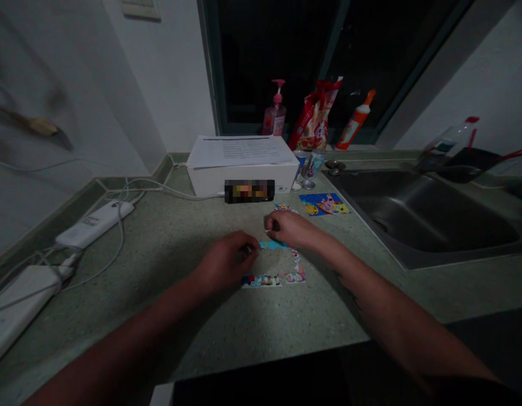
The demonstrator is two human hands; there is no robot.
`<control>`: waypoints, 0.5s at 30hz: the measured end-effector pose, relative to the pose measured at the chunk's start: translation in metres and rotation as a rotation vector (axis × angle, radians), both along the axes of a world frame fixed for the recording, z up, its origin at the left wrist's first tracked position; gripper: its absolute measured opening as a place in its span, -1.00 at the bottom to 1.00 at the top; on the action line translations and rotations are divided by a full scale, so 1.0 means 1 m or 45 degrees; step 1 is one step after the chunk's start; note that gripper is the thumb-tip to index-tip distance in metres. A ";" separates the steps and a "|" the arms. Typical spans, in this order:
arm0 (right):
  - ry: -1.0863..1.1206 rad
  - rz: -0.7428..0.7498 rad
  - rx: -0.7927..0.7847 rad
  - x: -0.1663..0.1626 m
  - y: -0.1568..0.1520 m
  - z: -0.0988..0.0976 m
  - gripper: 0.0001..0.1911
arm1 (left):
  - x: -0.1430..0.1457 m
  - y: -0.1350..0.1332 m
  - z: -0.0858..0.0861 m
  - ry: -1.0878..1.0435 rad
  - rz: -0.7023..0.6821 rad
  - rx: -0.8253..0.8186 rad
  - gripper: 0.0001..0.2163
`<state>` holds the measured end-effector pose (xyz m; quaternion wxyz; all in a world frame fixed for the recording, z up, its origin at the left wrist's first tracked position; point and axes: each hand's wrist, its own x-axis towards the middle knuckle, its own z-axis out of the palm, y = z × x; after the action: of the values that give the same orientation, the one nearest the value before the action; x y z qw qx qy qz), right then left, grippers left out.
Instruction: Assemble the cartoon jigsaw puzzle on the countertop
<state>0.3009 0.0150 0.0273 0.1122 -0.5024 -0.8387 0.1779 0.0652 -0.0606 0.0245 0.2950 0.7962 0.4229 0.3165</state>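
Head view, catalogue of my counter, from the work in my hands outward:

1. Rectangular outline of small, glossy, multicoloured printed puzzle pieces (297,268): lies flat on the counter directly before me, with bare counter inside it. A blue run forms the top edge; my left hand hides the upper-left corner.
2. My left hand (224,260): knuckles up, fingers curled down and close together at the outline's upper left. The fingertips are hidden, so I cannot tell whether they pinch anything.
3. My right hand (289,228): curled just above the top edge, fingers together, not spread. Thumb and forefinger sit close, but I cannot tell whether they pinch a piece.
4. Small printed puzzle piece (285,207): lies just beyond my right hand.
5. Flat blue cartoon picture card (324,204): rests nearby, to the right.
6. Handling note: pieces this thin may slide easily, so light fingertip pressure and one piece at a time seem best.
7. Speckled grey-green countertop (180,287): bears everything listed above.
8. White rectangular box (241,181): stands at the back, topped with printed paper sheets (239,151).
9. Pink pump bottle (275,113): stands on the windowsill.
10. Brushed stainless-steel sink (417,217): set into the counter on my right.
11. White plastic power bank (95,224): lies on my left among white cables (121,239).
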 end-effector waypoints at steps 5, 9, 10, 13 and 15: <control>0.087 -0.029 -0.010 0.002 -0.005 -0.001 -0.90 | 0.012 -0.018 -0.001 0.250 -0.288 0.274 -0.89; 0.188 -0.034 -0.065 0.002 -0.008 0.000 -0.90 | 0.024 -0.029 -0.006 0.338 -0.363 0.307 -0.85; 0.214 -0.034 -0.082 0.003 -0.009 0.000 -0.90 | 0.026 -0.030 -0.007 0.345 -0.369 0.304 -0.83; 0.267 -0.049 -0.115 0.004 -0.010 0.000 -0.87 | 0.031 -0.032 -0.011 0.367 -0.369 0.288 -0.82; 0.291 -0.067 -0.130 0.006 -0.011 0.000 -0.82 | 0.033 -0.031 -0.013 0.380 -0.359 0.284 -0.81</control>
<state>0.3069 0.0044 0.0269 0.1860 -0.5056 -0.7968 0.2735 0.0985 -0.0915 0.0113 0.1808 0.9131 0.3086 0.1957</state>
